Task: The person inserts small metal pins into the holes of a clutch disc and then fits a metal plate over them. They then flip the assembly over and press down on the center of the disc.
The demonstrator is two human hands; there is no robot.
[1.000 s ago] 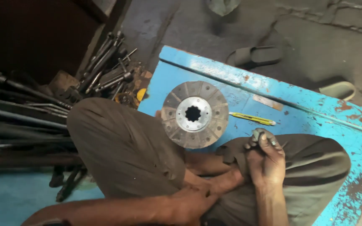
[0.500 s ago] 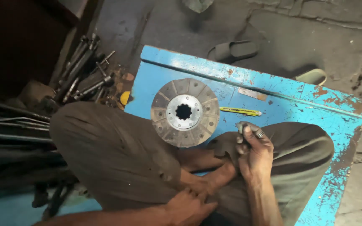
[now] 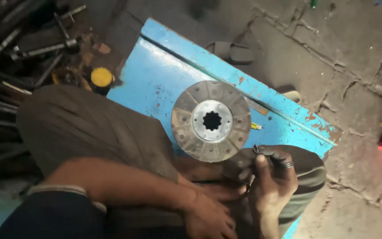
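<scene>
The disc (image 3: pixel 211 121) lies flat on the blue surface (image 3: pixel 155 84), just in front of the person's knees, with its toothed centre hole open and nothing fitted into it. As far as I can judge, the work on it is at an early or middle stage: the disc rests untouched while the right hand (image 3: pixel 270 179), fingers (image 3: pixel 258 166) pinched shut, grips a small dark part (image 3: pixel 256 149) just beside the disc's near edge; what the part is I cannot tell. The left hand (image 3: pixel 208 217) rests low between the legs, fingers loosely curled, holding nothing that I can see. No real container shows; a yellow cap (image 3: pixel 101 77) sits off the surface's left edge, among loose tools (image 3: pixel 40 44) on the floor.
</scene>
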